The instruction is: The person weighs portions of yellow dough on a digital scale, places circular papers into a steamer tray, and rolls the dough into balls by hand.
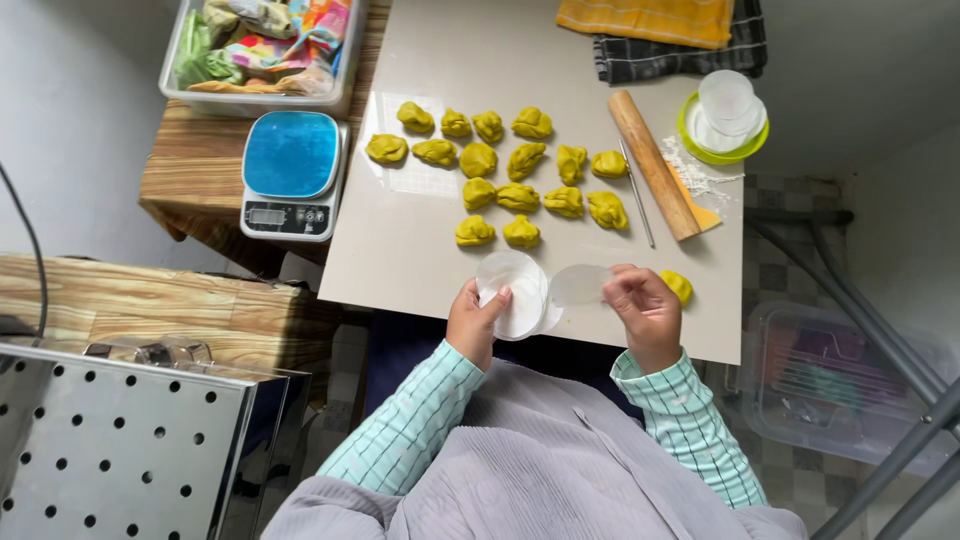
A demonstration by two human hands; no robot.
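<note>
My left hand [476,320] grips a stack of thin white round sheets [512,285] at the near edge of the pale work board [400,230]. My right hand [645,310] pinches a single translucent round sheet [580,284], peeled away from the stack to its right. A yellow-green dough lump [678,286] lies on the board just beside my right hand. Several more yellow-green dough lumps [518,198] sit in rows farther back on the board.
A wooden rolling pin [655,165] and a thin metal rod [636,195] lie right of the lumps. A green-rimmed dish with clear cups [725,115], folded cloths [665,30], a blue-topped scale [292,172], a bin of fabric [265,50], a perforated metal box [120,450].
</note>
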